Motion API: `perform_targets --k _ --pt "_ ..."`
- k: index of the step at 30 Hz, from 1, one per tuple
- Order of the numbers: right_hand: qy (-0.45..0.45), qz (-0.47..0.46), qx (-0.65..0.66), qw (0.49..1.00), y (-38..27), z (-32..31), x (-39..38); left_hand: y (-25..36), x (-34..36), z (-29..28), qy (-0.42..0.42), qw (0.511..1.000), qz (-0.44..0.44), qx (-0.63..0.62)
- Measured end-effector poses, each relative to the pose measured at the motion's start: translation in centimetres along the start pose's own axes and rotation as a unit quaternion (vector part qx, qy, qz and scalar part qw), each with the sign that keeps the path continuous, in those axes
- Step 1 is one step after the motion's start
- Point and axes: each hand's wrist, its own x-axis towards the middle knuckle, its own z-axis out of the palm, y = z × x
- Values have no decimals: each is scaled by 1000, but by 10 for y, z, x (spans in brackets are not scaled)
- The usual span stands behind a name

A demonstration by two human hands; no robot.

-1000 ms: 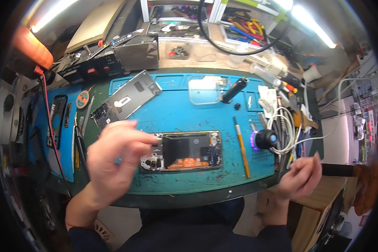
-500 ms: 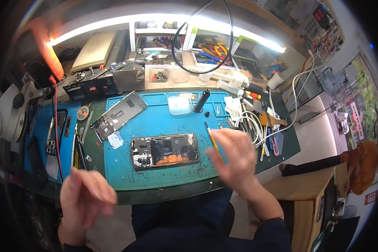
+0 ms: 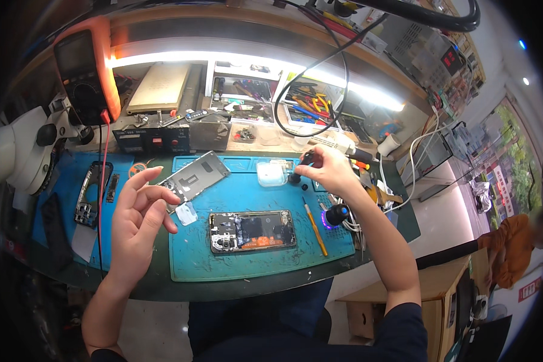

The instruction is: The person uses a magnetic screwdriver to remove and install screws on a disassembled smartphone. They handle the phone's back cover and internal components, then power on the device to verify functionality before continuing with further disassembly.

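My left hand [image 3: 140, 220] hovers over the left part of the mat, fingers bent and apart, holding nothing. At the far right of the mat, my right hand [image 3: 329, 172] closes its fingertips on the top of a black cylindrical tool [image 3: 294, 178]; its fingers hide part of it. An opened phone [image 3: 253, 231] lies in the middle of the blue mat [image 3: 190, 265], its battery and orange flex showing. A thin tool with an orange-yellow handle [image 3: 317, 234] lies right of the phone. Beyond it stands a black device with a purple glow [image 3: 336, 215]. A grey phone back cover [image 3: 202, 175] lies behind my left hand.
A clear plastic box [image 3: 272, 174] sits beside the black tool, a small black cap [image 3: 304, 187] near it. Another phone frame [image 3: 90, 196] lies at left, under hanging red and black leads from a multimeter [image 3: 81, 75]. White cables [image 3: 411, 163] and tools crowd the right. A seated person [image 3: 516, 247] is at far right.
My right hand has moved away from the orange-handled tool to the black cylinder. My left hand has risen and its fingers have spread. The view has shifted, bringing the multimeter more into sight.
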Motion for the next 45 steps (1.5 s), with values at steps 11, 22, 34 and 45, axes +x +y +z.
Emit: perform_targets --k 11,22,34,45 --pt "-135 -74 138 978 -110 18 -68 -10 18 67 -218 962 -33 161" --pt "-43 -32 -58 997 -72 21 -45 -33 40 70 -131 965 34 225" --pt "-38 -101 -80 991 -67 27 -66 -38 46 64 -119 969 -38 211" --pt "-81 -52 -153 983 -51 -11 -21 -33 51 77 -147 982 -61 100"
